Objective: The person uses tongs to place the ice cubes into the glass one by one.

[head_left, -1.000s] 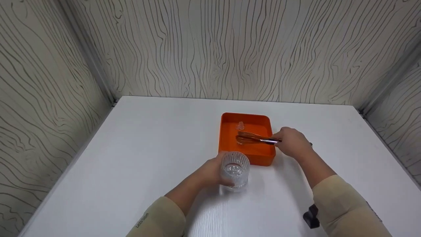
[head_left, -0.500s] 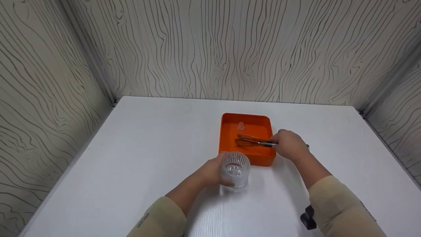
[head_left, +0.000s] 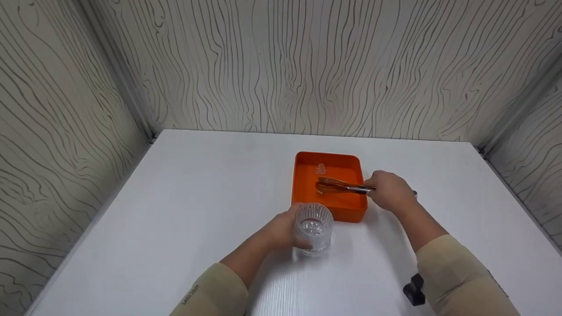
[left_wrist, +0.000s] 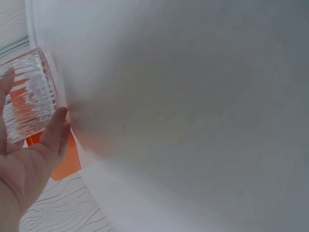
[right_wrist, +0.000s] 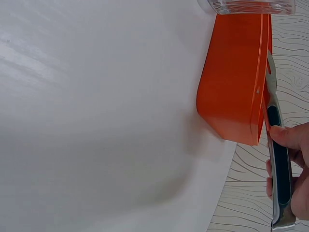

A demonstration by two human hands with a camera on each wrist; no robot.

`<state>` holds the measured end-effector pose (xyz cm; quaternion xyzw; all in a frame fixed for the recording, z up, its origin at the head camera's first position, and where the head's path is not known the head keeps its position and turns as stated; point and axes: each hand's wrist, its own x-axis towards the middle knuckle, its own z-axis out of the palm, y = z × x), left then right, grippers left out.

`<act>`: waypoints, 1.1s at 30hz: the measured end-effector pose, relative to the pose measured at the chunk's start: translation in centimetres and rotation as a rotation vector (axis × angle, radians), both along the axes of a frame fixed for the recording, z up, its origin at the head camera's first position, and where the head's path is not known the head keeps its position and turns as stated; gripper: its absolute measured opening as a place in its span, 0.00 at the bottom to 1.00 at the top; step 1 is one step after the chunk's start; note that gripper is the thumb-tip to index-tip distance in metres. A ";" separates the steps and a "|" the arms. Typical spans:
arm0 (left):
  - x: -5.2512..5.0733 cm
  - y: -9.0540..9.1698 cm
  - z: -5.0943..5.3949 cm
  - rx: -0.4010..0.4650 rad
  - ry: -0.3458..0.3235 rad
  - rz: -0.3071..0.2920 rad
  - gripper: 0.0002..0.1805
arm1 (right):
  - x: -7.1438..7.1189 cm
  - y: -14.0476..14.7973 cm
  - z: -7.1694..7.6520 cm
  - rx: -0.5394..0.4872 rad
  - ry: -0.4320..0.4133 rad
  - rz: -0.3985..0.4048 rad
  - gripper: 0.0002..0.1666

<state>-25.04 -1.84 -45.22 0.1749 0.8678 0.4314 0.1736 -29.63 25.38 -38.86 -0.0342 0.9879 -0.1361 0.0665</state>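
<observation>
My left hand (head_left: 283, 231) grips a clear ribbed drinking glass (head_left: 314, 230) in front of the tray; clear contents show in its bottom. In the left wrist view, the thumb and fingers stand around the glass (left_wrist: 31, 94). My right hand (head_left: 390, 192) holds metal tongs (head_left: 355, 188), which have dark grip inlays in the right wrist view. The tongs' tips reach down into an orange tray (head_left: 347, 215). A small clear piece lies at the tips, partly hidden; whether they pinch it I cannot tell. Several clear pieces (head_left: 321, 169), like ice cubes, lie farther back in the tray.
The white table (head_left: 210, 188) carries the tray, with walls of wood-grain pattern (head_left: 281, 66) behind and at the sides. A small black object (head_left: 414, 290) shows beside the right sleeve. The glass stands close to the tray's front wall.
The tongs shift slightly left and nearer, then back right and away, staying inside the tray. The left hand and glass keep their place.
</observation>
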 end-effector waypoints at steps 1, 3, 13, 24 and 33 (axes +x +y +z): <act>0.0 0.0 0.0 -0.001 0.007 -0.006 0.47 | 0.0 0.1 0.0 0.005 0.003 0.005 0.10; 0.0 0.0 0.0 -0.006 0.016 -0.013 0.48 | 0.0 0.1 0.0 0.019 0.008 0.012 0.10; 0.0 0.0 0.0 -0.022 0.033 -0.015 0.48 | 0.0 0.2 0.3 0.047 0.014 0.035 0.10; 0.0 0.0 0.0 0.011 0.000 -0.003 0.47 | 0.6 1.1 1.8 0.009 0.013 0.055 0.13; 0.0 0.1 0.2 -0.019 -0.015 0.024 0.48 | 2.0 1.4 4.1 0.036 0.073 0.160 0.09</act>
